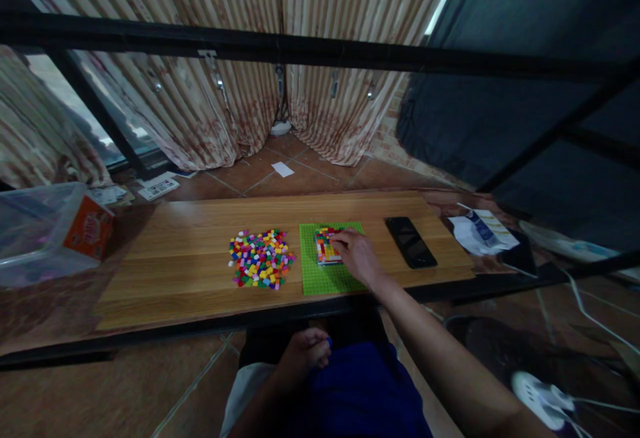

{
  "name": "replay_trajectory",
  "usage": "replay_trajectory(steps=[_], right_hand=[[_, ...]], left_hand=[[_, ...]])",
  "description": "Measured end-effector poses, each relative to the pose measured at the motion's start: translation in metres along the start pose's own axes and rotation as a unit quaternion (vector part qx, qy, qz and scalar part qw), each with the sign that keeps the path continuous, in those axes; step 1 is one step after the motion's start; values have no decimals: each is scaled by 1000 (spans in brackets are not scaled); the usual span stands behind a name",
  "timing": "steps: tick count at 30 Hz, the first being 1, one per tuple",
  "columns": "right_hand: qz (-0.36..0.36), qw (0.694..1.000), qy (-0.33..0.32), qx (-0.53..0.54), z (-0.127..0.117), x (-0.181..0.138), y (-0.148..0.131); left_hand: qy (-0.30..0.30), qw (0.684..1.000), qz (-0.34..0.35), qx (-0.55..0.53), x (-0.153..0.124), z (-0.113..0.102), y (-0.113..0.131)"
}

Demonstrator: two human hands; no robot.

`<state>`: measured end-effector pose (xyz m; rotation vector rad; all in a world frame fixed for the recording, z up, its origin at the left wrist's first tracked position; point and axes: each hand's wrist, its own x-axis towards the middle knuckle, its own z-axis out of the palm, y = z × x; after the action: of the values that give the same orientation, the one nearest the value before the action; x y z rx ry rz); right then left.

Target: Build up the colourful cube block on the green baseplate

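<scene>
My right hand reaches over a small block of multicoloured building bricks, its fingertips pinched together at the block's top. Whatever is between those fingertips is too small to make out. Under the block lies a green studded baseplate, partly covered by my hand. To its left, a loose pile of tiny bricks in many colours is spread on the wooden tabletop. My left hand rests curled above my lap, below the table's front edge. A bit of blue shows at its fingers, but I cannot tell what it is.
A black phone lies right of the baseplate. Farther right are papers and a packet. A clear plastic bin with an orange label stands at the left. A dark metal bar runs along the table's front; a power strip sits lower right.
</scene>
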<state>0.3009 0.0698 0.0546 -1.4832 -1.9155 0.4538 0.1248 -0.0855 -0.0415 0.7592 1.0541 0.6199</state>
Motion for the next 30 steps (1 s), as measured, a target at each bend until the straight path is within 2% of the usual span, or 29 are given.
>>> replay_trajectory(steps=[6,13,22,26,30], right_hand=[[20,1000,-7,-4,-4,2,3],[19,999,-25,-32,-7,5,-1],[60,998,36,-4,3,2,-4],[37,998,60,-5,0,-6,-2],[0,998,58,-37,-3,-15,-2]], left_hand=[[12,999,-9,-37,3,1,-10],[1,998,-8,-59,3,2,-8],[-4,998,-12,-55,5,3,-6],[-5,998,-13,-59,6,3,-8],[-5,998,-13,-59,6,2,-8]])
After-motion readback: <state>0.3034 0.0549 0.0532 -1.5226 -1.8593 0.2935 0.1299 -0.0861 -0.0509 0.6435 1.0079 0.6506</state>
